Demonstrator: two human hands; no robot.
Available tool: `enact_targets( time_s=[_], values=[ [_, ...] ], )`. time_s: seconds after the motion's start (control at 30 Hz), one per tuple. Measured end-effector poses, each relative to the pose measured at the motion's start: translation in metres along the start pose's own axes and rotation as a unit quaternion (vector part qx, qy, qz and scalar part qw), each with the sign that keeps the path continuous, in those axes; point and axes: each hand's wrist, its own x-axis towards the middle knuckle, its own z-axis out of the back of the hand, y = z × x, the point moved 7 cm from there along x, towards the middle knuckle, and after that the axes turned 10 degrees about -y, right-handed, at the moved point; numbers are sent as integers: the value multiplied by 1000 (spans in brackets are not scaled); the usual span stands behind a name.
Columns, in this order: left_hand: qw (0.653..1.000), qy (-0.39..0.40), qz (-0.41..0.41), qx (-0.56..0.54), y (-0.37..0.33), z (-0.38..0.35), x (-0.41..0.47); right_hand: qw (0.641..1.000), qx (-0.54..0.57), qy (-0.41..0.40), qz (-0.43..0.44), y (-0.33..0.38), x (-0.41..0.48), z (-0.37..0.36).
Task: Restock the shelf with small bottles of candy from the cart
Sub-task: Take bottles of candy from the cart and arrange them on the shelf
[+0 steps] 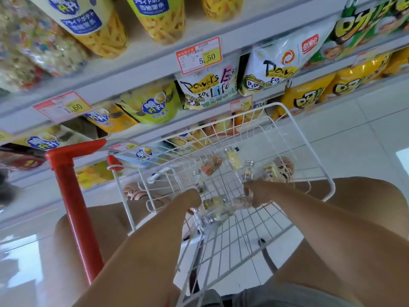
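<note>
A white wire cart basket (309,151) stands below me against the shelf. Several small clear candy bottles lie on its floor: a yellow-filled bottle (233,160), an orange-filled bottle (211,166) and a silver-capped clear bottle (249,172). Both my arms reach down into the basket. My right hand (254,192) curls its thumb and fingers round a bottle of pinkish candy (240,201). My left hand (191,197) is down beside a yellow-filled bottle (213,204). Its fingers point away from me and are hidden.
The cart's red handle post (73,196) rises at the left. White shelves (141,63) hold yellow and green snack bags (152,103) and jars, with red price tags (199,55) on their edges. My sandalled feet show through the wire. White floor tiles lie to the right.
</note>
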Motion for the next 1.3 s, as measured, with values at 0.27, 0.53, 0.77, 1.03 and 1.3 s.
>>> enact_targets(
  time_s=[0.27, 0.53, 0.77, 1.03, 1.3],
  values=[
    [991, -36, -29, 124, -11, -20, 0, 997, 48, -59, -20, -29, 5, 4],
    [985, -45, -6, 168, -20, -13, -10, 994, 99, -29, -36, -24, -3, -3],
    [987, -128, 10, 92, -26, 54, -46, 965, 222, -137, -40, -14, -30, 44],
    [915, -321, -119, -214, -16, 150, -185, 918, 246, -286, 119, 45, -139, 175],
    [780, -446, -214, -383, 26, 181, -327, 823, 324, -355, 301, 152, -283, 257]
  ],
)
